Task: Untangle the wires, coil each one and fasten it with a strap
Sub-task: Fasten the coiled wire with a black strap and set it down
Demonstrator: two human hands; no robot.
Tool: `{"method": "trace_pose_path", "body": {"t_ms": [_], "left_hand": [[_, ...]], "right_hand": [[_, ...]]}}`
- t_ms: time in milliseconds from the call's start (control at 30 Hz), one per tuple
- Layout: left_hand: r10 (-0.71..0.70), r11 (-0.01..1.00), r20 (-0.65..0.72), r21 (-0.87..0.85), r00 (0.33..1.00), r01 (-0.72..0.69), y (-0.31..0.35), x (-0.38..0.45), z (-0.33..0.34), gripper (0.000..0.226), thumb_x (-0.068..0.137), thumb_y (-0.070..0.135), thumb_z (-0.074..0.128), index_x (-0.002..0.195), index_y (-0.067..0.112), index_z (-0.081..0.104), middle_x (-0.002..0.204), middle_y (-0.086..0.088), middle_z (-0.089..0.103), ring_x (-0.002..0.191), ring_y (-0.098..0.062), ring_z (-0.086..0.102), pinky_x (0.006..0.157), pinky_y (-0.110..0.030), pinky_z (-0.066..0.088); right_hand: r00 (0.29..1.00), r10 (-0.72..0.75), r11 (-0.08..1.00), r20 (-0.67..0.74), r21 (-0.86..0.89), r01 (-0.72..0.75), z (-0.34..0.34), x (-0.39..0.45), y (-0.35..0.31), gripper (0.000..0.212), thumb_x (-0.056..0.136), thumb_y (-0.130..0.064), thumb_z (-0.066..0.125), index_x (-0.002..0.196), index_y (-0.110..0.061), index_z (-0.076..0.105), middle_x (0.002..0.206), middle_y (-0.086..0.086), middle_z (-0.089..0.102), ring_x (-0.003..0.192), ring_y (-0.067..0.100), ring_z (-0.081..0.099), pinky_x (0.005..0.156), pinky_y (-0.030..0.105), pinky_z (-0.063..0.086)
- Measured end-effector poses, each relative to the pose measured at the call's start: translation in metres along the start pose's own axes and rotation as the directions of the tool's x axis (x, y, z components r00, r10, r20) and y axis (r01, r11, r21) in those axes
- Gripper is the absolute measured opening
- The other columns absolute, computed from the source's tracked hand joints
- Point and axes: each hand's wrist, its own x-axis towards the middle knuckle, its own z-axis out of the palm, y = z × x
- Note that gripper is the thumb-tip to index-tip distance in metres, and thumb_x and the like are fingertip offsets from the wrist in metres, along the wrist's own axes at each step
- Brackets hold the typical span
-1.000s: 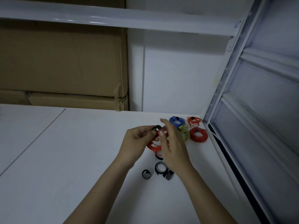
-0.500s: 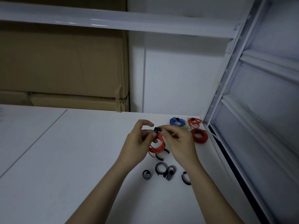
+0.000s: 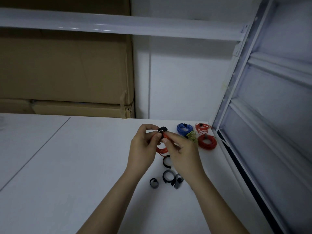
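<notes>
An orange wire coil (image 3: 161, 149) hangs above the white table (image 3: 84, 166), a black strap (image 3: 163, 129) wrapped over its top. The left hand (image 3: 143, 149) and right hand (image 3: 183, 152) both pinch coil and strap there. Finished coils, blue (image 3: 183, 129), yellow (image 3: 192, 136) and red (image 3: 206, 141), lie just beyond; spare straps (image 3: 168, 177) lie below the hands.

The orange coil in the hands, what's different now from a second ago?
The right hand, open-fingered above the orange coil a second ago, has come down and now pinches it beside the left hand, which holds the black strap wrapped over the coil's top. The finished coils at the back right and the loose straps on the table stayed put.
</notes>
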Motion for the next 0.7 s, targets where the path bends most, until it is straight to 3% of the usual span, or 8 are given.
{"method": "trace_pose_path", "body": {"t_ms": [200,333,433,567,700], "left_hand": [[0.046,0.999,0.034,-0.02,0.998,-0.045,0.001,-0.001,0.001,0.015,0.095,0.006,0.056,0.094,0.02,0.05,0.074,0.0,0.074,0.074,-0.012,0.07,0.069,-0.016,0.051],[0.127,0.982,0.002,0.14,0.992,-0.126,-0.002,-0.003,0.001,0.021,0.095,0.01,0.058,0.092,0.031,0.056,0.077,0.021,0.07,0.074,0.001,0.066,0.066,-0.008,0.046],[0.25,0.917,0.022,0.316,0.968,-0.244,-0.004,-0.006,0.0,0.017,0.096,0.012,0.057,0.102,0.026,0.064,0.087,0.033,0.063,0.082,0.01,0.061,0.07,-0.004,0.043],[0.298,0.84,0.07,0.455,0.952,-0.296,-0.005,-0.008,-0.006,0.026,0.096,0.02,0.056,0.119,0.022,0.067,0.101,0.015,0.071,0.09,-0.001,0.062,0.076,-0.011,0.047],[0.325,0.8,0.141,0.486,0.935,-0.352,-0.004,-0.009,-0.012,0.03,0.092,0.015,0.063,0.121,0.018,0.067,0.099,0.005,0.074,0.091,-0.006,0.063,0.078,-0.016,0.049]], "right_hand": [[0.987,0.113,0.977,-0.119,0.192,-0.088,0.005,0.0,0.001,0.021,0.091,-0.007,0.061,0.104,-0.018,0.074,0.088,-0.015,0.073,0.086,-0.002,0.067,0.076,0.009,0.048],[0.983,0.109,0.978,-0.148,0.193,-0.08,0.007,0.002,-0.001,0.019,0.09,-0.006,0.062,0.096,-0.019,0.075,0.085,-0.016,0.073,0.082,-0.001,0.067,0.073,0.009,0.047],[0.978,0.116,0.979,-0.173,0.187,-0.083,0.008,0.004,-0.002,0.02,0.089,-0.006,0.063,0.093,-0.021,0.075,0.077,-0.022,0.07,0.078,-0.003,0.066,0.07,0.006,0.045],[0.976,0.09,0.986,-0.197,0.158,-0.059,0.009,0.002,-0.001,0.019,0.089,-0.006,0.063,0.095,-0.02,0.075,0.074,-0.024,0.069,0.077,-0.004,0.066,0.069,0.006,0.045],[0.975,0.071,0.985,-0.211,0.17,-0.035,0.009,-0.001,-0.001,0.025,0.088,-0.003,0.064,0.094,-0.026,0.074,0.081,-0.033,0.067,0.084,-0.007,0.065,0.073,0.006,0.046]]}}
